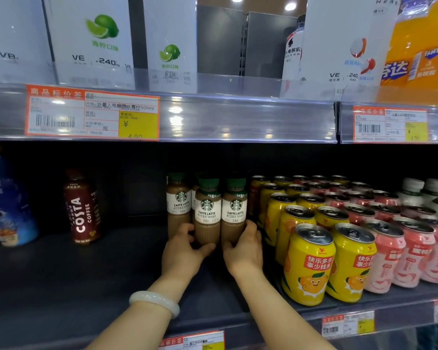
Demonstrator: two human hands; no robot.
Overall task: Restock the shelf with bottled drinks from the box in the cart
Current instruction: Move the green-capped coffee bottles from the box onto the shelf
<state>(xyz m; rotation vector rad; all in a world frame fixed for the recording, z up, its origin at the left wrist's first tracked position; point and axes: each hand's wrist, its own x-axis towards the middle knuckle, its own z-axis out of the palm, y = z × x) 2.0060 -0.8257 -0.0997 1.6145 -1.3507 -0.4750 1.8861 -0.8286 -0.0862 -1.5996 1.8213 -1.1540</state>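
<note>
Both hands low on the dark shelf [61,274]. Left hand [182,251] curls round the base of one Starbucks latte bottle [207,213]; right hand [245,248] grips the latte bottle beside it [235,210]. Low grips prob. to slide the pair upright w/o tipping, snug vs. the rear latte bottle [178,200] and the yellow cans [309,263], labels fwd. Box & cart not in view.

Centre bottles [207,213] read "CAFFE LATTE"; the left brown bottle [82,208] "COSTA COFFEE"; upper-left price tag [92,113] "500ml"; upper-right orange bottle [420,46] "FANTA".
</note>
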